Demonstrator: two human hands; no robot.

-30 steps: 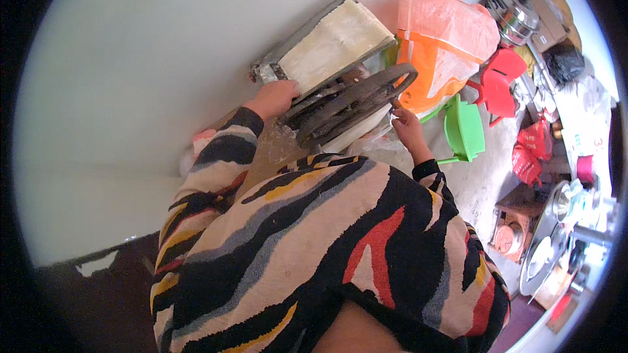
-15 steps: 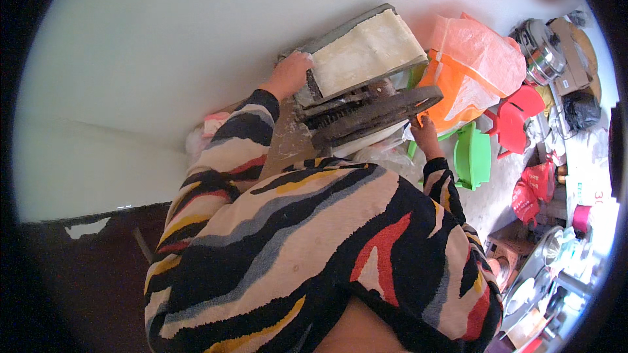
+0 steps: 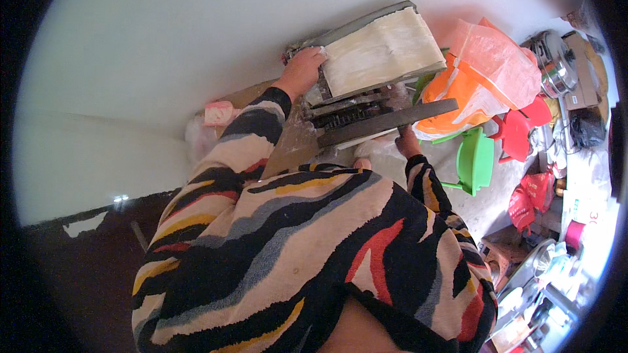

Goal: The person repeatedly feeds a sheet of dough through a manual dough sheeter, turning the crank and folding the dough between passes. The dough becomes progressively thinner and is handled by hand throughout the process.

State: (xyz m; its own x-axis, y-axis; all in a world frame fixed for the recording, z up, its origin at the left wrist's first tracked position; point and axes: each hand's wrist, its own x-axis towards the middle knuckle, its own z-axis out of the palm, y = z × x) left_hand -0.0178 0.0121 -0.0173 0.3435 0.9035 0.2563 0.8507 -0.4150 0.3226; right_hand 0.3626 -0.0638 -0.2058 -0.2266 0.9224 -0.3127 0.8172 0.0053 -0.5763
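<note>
A heavy, flour-dusted metal dough sheeter (image 3: 347, 116) stands before me with gears on its near side. A pale sheet of dough (image 3: 386, 49) lies flat along its sloping tray. My left hand (image 3: 302, 72) rests at the roller end, beside the left edge of the dough. Its floury fingers are bent together there, and whatever lies under them is hidden. Along the near side runs a dark hand wheel (image 3: 386, 123), seen nearly edge-on. My right hand (image 3: 409, 144) is closed at the wheel's lower rim, its fingertips partly hidden behind it.
An orange and white sack (image 3: 477, 78) stands right of the sheeter. Beyond it are a green chair (image 3: 475, 160), a red chair (image 3: 520, 134), a steel pot (image 3: 553, 62) and a cardboard box (image 3: 581, 72). A white wall (image 3: 163, 52) rises on the left.
The wheel appears narrower, more edge-on, and my right hand has shifted lower and left along it. The whole view has moved slightly. My left hand stays at the roller end.
</note>
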